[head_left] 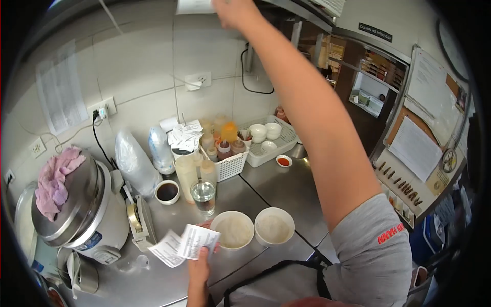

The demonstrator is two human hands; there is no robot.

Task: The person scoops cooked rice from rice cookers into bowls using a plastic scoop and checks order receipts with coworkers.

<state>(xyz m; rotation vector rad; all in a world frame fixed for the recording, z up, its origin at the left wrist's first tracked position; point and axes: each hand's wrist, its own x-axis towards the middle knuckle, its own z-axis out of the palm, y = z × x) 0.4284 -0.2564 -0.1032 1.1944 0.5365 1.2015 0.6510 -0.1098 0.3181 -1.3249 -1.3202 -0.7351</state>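
My left hand (201, 266) is closed on a couple of printed paper slips (198, 242), fanned out above the steel counter. Just right of it stand two white bowls with pale, cloudy contents, one bowl (233, 230) beside the other bowl (274, 226). My right arm stretches up across the view. At the top edge my right hand (235, 13) is closed at the end of a white paper slip (196, 6); its fingertips are partly cut off by the frame. A glass of clear liquid (203, 198) sits behind the bowls.
At left a rice cooker (99, 215) carries a pink cloth (60, 181), near a tape dispenser (138, 220). Behind are a bowl of dark liquid (167, 192), a basket of bottles (232, 165), a pile of slips (185, 137) and a small sauce dish (284, 161).
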